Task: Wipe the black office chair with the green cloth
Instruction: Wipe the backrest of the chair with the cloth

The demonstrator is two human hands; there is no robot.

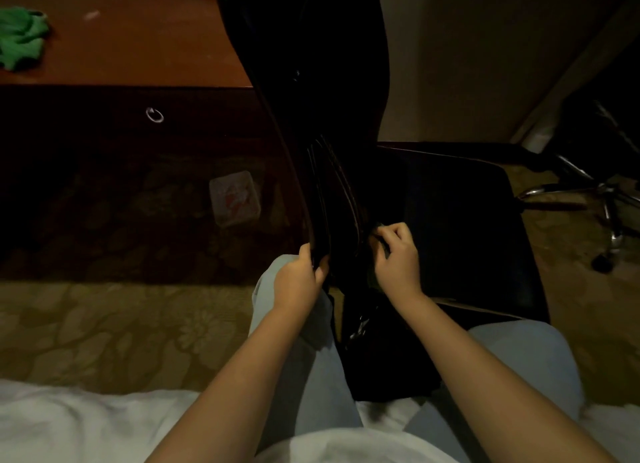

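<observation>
The black office chair (450, 220) stands side-on right in front of my knees, its tall backrest (311, 81) rising to the top of the view. My left hand (301, 275) is shut on the lower rear edge of the backrest. My right hand (394, 254) is curled with pinched fingers where the backrest meets the seat. Small dark greenish bits show at its fingertips; I cannot tell whether it holds anything. A bright green cloth (20, 39) lies crumpled on the wooden desk (138, 46) at far left, away from both hands.
The desk has a dark drawer front with a ring pull (154, 115). A pale packet (235, 197) lies on the patterned carpet under it. A second chair's chrome base (602, 199) stands at right. I sit on a white bed (69, 424), knees either side of the chair.
</observation>
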